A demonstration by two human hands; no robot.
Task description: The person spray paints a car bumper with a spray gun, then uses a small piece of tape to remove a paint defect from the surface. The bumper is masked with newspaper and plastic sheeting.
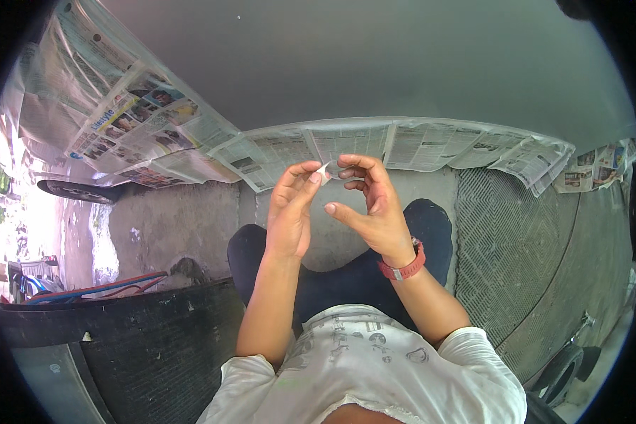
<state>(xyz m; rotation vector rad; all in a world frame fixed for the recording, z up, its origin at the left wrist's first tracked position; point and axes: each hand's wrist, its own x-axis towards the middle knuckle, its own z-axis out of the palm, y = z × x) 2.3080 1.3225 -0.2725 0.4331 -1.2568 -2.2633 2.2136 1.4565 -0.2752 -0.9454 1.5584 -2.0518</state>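
In front of my body, my left hand (294, 205) pinches a small white scrap (324, 174), like a bit of paper or tape, between thumb and fingertips. Close by on the right, my right hand (369, 205) has its fingers bent toward the scrap and its thumb spread well apart. Nothing shows in its grip. A red wristwatch (405, 268) is on my right wrist. Beyond both hands, newspaper sheets (283, 146) run along the lower edge of a smooth grey panel (374, 63).
More newspaper under clear plastic (131, 106) covers the left side. A black panel (162, 346) lies low at the left, beside blue and red bars (95, 290). A patterned mat (505, 240) covers the floor at right. A tyre (560, 374) stands at the lower right.
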